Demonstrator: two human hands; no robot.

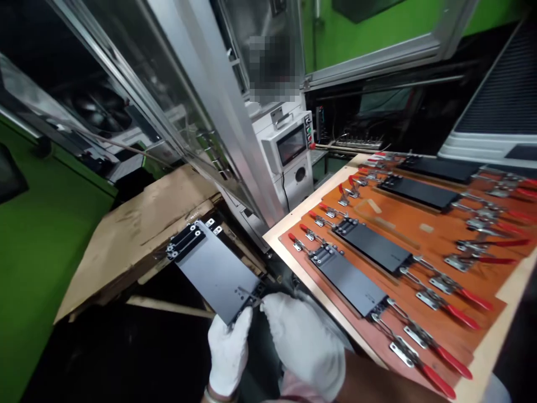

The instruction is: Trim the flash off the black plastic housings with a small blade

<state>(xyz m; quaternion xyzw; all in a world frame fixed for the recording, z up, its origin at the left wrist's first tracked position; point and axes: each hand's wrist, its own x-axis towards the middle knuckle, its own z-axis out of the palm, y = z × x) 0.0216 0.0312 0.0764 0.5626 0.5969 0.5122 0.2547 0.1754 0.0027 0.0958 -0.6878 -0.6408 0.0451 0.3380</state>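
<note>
A flat grey panel (218, 268) with black bracketed ends is held up in front of me, tilted. My left hand (229, 352), in a white glove, grips its near lower edge with the thumb on top. My right hand (300, 338), also gloved, is at the panel's near right corner, its fingertips pinched on a small thin item too blurred to name. To the right, similar panels lie in clamps on an orange board: a nearest one (350, 280), a second one (373, 243) behind it, and others farther back.
Red-handled toggle clamps (448, 361) line both ends of the panels on the orange board (423, 229). Brown cardboard (146, 218) lies on a stack at the left. Ahead stand a metal machine frame (218, 101) and a control panel with a screen (291, 144).
</note>
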